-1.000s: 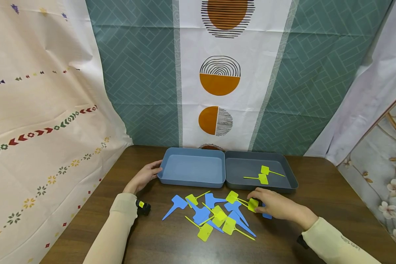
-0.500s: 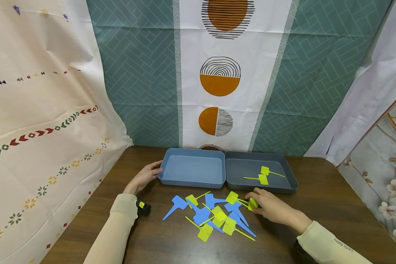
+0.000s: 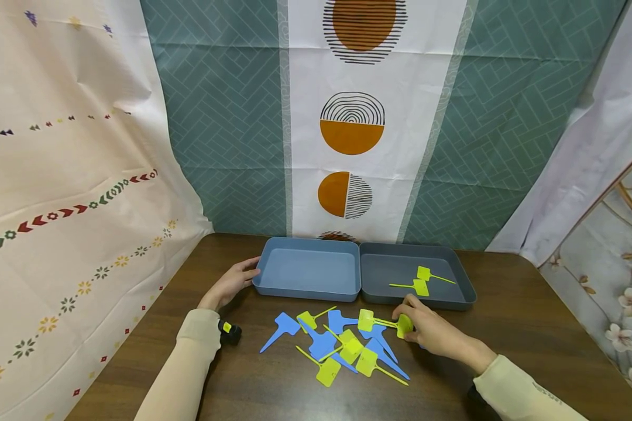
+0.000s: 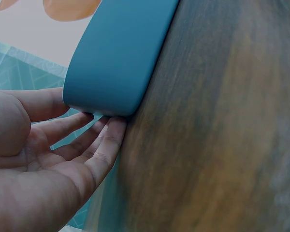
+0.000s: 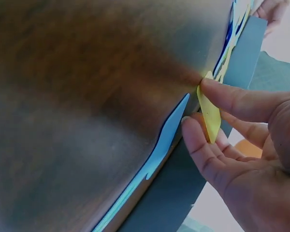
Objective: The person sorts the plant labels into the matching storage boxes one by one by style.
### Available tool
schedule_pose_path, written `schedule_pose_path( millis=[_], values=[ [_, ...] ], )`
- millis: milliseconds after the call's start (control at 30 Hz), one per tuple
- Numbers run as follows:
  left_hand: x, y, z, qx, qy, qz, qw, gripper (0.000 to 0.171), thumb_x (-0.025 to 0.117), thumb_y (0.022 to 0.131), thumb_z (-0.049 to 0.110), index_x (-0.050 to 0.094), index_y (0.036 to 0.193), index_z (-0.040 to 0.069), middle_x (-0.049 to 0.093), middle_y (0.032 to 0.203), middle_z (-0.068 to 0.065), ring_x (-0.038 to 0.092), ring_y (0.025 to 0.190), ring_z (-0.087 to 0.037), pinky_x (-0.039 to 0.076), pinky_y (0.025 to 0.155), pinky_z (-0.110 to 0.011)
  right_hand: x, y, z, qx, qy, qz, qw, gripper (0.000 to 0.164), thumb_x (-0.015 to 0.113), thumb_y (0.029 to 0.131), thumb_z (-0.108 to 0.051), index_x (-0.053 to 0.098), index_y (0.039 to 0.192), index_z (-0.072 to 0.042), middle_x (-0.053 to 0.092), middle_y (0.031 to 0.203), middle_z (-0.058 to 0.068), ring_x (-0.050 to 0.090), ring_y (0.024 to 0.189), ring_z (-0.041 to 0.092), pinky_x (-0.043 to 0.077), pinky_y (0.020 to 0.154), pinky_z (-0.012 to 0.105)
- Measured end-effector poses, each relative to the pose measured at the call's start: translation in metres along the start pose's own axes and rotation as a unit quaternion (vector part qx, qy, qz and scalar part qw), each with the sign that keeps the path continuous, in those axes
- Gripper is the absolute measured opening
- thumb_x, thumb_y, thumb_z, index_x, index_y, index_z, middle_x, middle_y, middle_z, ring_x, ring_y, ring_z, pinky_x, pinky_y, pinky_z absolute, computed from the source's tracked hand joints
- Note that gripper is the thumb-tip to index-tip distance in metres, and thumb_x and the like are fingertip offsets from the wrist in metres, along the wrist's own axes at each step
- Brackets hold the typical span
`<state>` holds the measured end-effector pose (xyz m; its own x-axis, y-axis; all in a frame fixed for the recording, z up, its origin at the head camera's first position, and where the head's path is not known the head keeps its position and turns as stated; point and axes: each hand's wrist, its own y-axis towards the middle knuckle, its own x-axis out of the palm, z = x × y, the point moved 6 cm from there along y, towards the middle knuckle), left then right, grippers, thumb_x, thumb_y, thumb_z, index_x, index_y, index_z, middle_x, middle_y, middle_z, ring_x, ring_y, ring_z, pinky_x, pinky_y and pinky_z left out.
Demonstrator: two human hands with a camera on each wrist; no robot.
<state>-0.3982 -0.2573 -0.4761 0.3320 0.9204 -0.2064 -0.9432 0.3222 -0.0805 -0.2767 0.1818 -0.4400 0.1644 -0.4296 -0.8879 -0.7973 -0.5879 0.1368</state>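
My right hand (image 3: 430, 325) pinches a yellow T-shaped plant label (image 5: 210, 116) by its square head, between thumb and fingers. Its stem points left, over the pile, towards another yellow label (image 3: 366, 320). Close under the hand lies a blue plant label (image 5: 166, 137), mostly hidden in the head view. At the far left, my left hand (image 3: 232, 285) rests its fingertips against the outer end of the light blue tray (image 3: 305, 295); the fingers are extended. Several yellow and blue labels, such as a blue one (image 3: 287, 323) and a yellow one (image 3: 328, 372), overlap in front of the trays.
Right of the blue tray, touching it, stands a dark grey tray (image 3: 379, 263) with two yellow labels (image 3: 420, 287) inside. Both trays sit near the back of the brown wooden table (image 3: 274, 392). A patterned cloth (image 3: 232, 146) hangs behind, with more cloth at both sides.
My right hand has closed its grip on the yellow label's head and shifted slightly left. The neighbouring yellow label has moved slightly left. The left hand stays at the tray.
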Motion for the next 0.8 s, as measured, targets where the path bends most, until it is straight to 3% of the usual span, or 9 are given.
schedule_pose_path(
  millis=[167, 433, 567, 800],
  values=[
    [0.0, 0.0, -0.001, 0.001, 0.001, 0.0, 1.0, 0.058, 0.042, 0.112, 0.009, 0.019, 0.163, -0.006, 0.019, 0.168, -0.029, 0.029, 0.151, -0.045, 0.025, 0.123, -0.059, -0.002, 0.001, 0.004, -0.005, 0.027, 0.016, 0.999, 0.037, 0.076, 0.082, 0.017, 0.068, 0.108, -0.008, 0.055, 0.104, 0.002, 0.053, 0.086, 0.017, 0.05, 0.069, 0.026],
    [0.0, 0.0, 0.0, 0.004, 0.002, -0.002, 1.0, 0.057, 0.042, 0.112, 0.008, 0.019, 0.163, -0.006, 0.019, 0.168, -0.029, 0.028, 0.152, -0.045, 0.025, 0.123, -0.059, -0.013, 0.003, 0.014, 0.024, 0.119, 0.015, 0.992, 0.035, 0.069, 0.088, 0.015, 0.066, 0.118, -0.003, 0.066, 0.096, 0.002, 0.053, 0.077, 0.011, 0.048, 0.066, 0.025],
    [0.001, 0.0, 0.0, 0.001, 0.004, 0.0, 1.0, 0.057, 0.041, 0.112, 0.008, 0.019, 0.163, -0.006, 0.019, 0.168, -0.03, 0.028, 0.152, -0.045, 0.026, 0.123, -0.059, -0.02, 0.004, 0.021, 0.049, 0.159, 0.014, 0.986, 0.033, 0.069, 0.089, 0.011, 0.066, 0.121, 0.0, 0.064, 0.093, 0.005, 0.051, 0.074, 0.013, 0.047, 0.064, 0.026],
    [0.001, 0.0, 0.001, -0.002, 0.003, 0.003, 1.0, 0.057, 0.04, 0.112, 0.008, 0.019, 0.163, -0.006, 0.02, 0.167, -0.03, 0.029, 0.151, -0.045, 0.026, 0.123, -0.058, -0.029, 0.003, 0.033, 0.086, 0.238, 0.015, 0.967, 0.032, 0.069, 0.09, 0.009, 0.065, 0.122, 0.005, 0.065, 0.098, 0.013, 0.06, 0.08, 0.021, 0.06, 0.07, 0.036]
  ],
)
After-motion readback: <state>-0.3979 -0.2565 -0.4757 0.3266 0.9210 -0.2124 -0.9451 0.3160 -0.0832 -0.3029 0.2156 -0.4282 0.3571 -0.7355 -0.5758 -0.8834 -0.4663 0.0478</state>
